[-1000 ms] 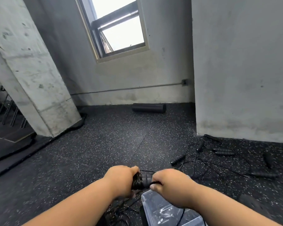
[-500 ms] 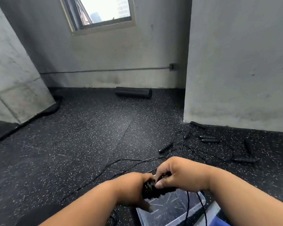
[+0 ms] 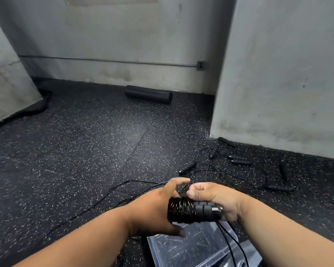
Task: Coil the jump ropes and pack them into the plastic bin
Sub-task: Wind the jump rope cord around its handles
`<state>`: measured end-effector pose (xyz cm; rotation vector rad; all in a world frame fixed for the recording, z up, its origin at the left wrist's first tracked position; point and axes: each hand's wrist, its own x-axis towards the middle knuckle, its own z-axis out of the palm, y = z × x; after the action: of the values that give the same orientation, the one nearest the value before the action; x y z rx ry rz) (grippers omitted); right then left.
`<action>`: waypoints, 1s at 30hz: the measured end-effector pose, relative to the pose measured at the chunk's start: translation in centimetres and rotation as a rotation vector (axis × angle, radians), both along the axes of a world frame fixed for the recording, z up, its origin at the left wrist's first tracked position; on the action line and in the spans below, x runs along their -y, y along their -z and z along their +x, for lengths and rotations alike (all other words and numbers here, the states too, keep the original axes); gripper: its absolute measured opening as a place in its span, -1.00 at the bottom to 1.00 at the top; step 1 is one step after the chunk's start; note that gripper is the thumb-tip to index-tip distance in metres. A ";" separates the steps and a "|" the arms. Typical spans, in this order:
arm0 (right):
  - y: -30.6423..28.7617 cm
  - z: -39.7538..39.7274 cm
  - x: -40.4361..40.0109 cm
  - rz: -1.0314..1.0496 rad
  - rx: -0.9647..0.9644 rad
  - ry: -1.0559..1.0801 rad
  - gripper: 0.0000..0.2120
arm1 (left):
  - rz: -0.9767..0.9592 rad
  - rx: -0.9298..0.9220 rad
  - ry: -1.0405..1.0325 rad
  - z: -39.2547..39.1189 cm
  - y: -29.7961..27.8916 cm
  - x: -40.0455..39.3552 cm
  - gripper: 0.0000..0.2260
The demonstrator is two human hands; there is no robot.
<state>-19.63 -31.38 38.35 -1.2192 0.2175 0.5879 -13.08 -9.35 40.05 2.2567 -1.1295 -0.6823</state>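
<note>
Low in the centre of the frame we hold a jump rope bundle, its thin black cord wound in glossy turns around ridged handles. Our right hand grips the handle end, fingers curled over the top and thumb tucked at the wraps. Our left hand cups the wound end, thumb below it, while its upper fingers pinch a loose cord that trails off to the left across the speckled floor. Just below the bundle, at the bottom edge, lies the clear plastic bin, with two cord strands hanging over it. To the right, more rope handles lie scattered. A black roller rests against the far wall.
</note>
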 end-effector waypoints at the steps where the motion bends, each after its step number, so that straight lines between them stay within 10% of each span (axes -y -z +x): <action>1: 0.5 0.3 0.0 0.048 0.013 0.026 -0.74 | -0.020 -0.027 -0.009 -0.1 -0.1 0.1 0.06; 8: 1.8 0.4 -4.2 -0.164 0.000 0.220 -0.71 | -0.325 -0.267 -0.287 -0.7 -0.7 -1.4 -0.41; 15: -1.5 -2.1 -6.8 -1.266 0.556 -0.225 -0.82 | 0.210 0.154 -0.257 1.2 -1.0 -5.7 -0.47; 18: -2.9 -3.2 -6.8 -1.427 0.694 -0.420 -0.77 | 0.344 0.231 -0.085 -0.4 0.0 -5.9 -0.45; 25: -2.6 -4.1 -4.1 -0.793 0.469 -0.283 -0.78 | 0.305 0.107 0.134 -3.4 -0.4 -5.4 -0.33; 30: -0.6 -4.6 -3.7 -0.128 0.283 -0.058 -0.74 | 0.096 -0.324 0.058 -4.8 -0.8 -5.4 -0.34</action>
<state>-24.24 -27.69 38.91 -1.4212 -0.0195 0.4495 -17.90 -3.97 40.83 2.0970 -1.0230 -1.1015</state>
